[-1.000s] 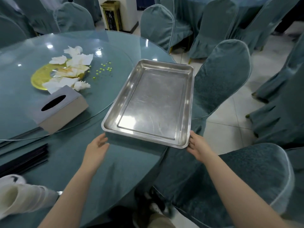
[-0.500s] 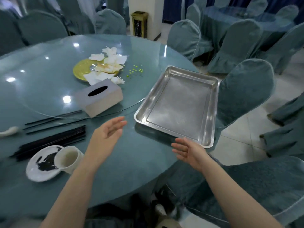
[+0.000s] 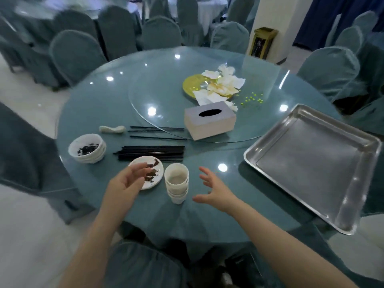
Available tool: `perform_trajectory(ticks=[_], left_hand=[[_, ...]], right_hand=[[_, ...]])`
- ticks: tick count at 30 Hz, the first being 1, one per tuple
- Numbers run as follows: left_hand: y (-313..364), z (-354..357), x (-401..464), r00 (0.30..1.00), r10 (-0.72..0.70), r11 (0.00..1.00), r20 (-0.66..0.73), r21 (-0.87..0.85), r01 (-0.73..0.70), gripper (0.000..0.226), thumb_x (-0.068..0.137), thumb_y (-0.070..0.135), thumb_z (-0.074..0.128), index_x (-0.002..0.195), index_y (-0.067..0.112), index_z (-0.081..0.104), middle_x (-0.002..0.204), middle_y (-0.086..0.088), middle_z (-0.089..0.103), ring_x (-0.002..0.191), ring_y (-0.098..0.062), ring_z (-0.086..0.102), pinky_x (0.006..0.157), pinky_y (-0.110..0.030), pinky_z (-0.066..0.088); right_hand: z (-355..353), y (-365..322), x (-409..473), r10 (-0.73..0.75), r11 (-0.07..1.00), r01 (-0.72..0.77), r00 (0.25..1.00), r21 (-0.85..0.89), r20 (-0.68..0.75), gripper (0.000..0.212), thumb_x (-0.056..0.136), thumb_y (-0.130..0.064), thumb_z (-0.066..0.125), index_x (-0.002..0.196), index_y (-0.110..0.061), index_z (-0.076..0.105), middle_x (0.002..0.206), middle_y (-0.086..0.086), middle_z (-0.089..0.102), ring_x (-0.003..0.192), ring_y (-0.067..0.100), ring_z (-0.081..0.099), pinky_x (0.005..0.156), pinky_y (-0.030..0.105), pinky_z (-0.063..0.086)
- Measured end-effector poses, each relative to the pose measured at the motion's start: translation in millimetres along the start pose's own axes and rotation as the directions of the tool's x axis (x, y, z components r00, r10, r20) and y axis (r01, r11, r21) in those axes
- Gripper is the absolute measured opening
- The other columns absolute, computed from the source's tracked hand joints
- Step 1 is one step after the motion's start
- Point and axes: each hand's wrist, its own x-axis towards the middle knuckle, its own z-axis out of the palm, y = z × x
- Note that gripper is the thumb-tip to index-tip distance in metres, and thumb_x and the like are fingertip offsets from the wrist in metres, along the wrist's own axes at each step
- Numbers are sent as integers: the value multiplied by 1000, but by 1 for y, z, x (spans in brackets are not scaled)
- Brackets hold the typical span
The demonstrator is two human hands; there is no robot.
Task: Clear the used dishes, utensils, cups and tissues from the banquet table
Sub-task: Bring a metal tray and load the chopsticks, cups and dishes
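A stack of white cups (image 3: 176,185) stands near the table's front edge, between my two hands. My left hand (image 3: 126,182) hovers open over a small white saucer (image 3: 152,173) smeared with dark residue. My right hand (image 3: 216,191) is open just right of the cups, touching nothing. Stacked white bowls (image 3: 87,148) with dark bits sit at the left. Black chopsticks (image 3: 150,152) lie in a bundle behind the saucer. A yellow plate (image 3: 192,85) with crumpled tissues (image 3: 224,84) sits on the glass turntable. The empty steel tray (image 3: 311,163) rests at the right.
A grey tissue box (image 3: 209,120) stands on the turntable's near edge. A white spoon rest (image 3: 112,129) lies left of loose chopsticks. Green peas (image 3: 252,99) are scattered by the plate. Covered chairs (image 3: 76,53) ring the table, and one chair back (image 3: 145,265) is right below me.
Both hands let go of the tray and moved left to the cups and saucer. The view swung left, so the tray now lies at the right.
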Motion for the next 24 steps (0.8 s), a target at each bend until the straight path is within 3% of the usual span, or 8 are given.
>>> perform_trajectory(ticks=[2,5,8,11,14,17,20,24], left_hand=[[-16,-14,-3,998,-49,998,-34,43,51,35,91,-6,53,113,18,63,103,7,70,95,6,63,79,-8,46],[-42,-27,-1,989,-137,988,-61,68,141,33,92,-1,55,114,20,63,103,8,71,97,5,62,77,-8,45],[-70,-30,5,971,-228,969,-73,86,233,31,92,1,55,114,22,63,101,9,71,99,-3,63,80,-15,46],[-100,-29,22,926,-363,927,-107,59,370,32,91,3,57,121,12,59,95,-1,71,94,-19,66,83,-33,50],[-128,-27,43,827,-545,838,-137,-59,543,43,92,9,60,132,6,47,92,-11,68,75,-18,64,66,-28,51],[-153,-23,64,735,-666,746,-128,-134,652,57,95,19,57,142,3,29,87,-16,66,70,-24,62,63,-32,50],[-166,-18,84,702,-701,712,-128,-178,679,51,96,26,57,132,-4,39,81,-19,67,69,-27,67,52,-29,56],[-173,-14,105,694,-703,710,-153,-185,679,36,94,16,59,116,-11,50,77,-22,67,57,-25,67,39,-23,52]], right_hand=[[23,-10,17,-56,997,60,996,-50,74,105,66,-24,86,146,-40,21,137,-22,35,127,1,36,101,24,34],[51,-16,36,-114,993,115,993,-39,28,89,65,-17,84,130,-51,32,122,-23,54,117,5,51,91,19,44],[65,-16,48,-101,995,100,992,-18,-80,74,66,-21,84,126,-37,44,116,-14,61,111,10,57,97,34,48],[59,-18,48,-85,996,88,984,15,-154,66,64,-24,86,122,-28,53,114,-9,65,107,12,61,95,38,50],[38,-18,38,-109,983,138,969,119,-223,65,64,-11,85,121,-16,53,109,0,67,99,13,64,85,31,54],[9,-16,23,-78,971,143,946,191,-314,62,69,3,80,121,-12,51,110,4,67,99,14,64,79,27,54],[-23,-8,6,-12,973,105,912,205,-410,58,72,3,78,122,-13,53,111,5,67,104,22,64,86,45,55],[-59,6,-10,22,977,94,848,191,-530,58,71,2,79,120,-17,54,111,3,67,103,21,64,90,52,53]])
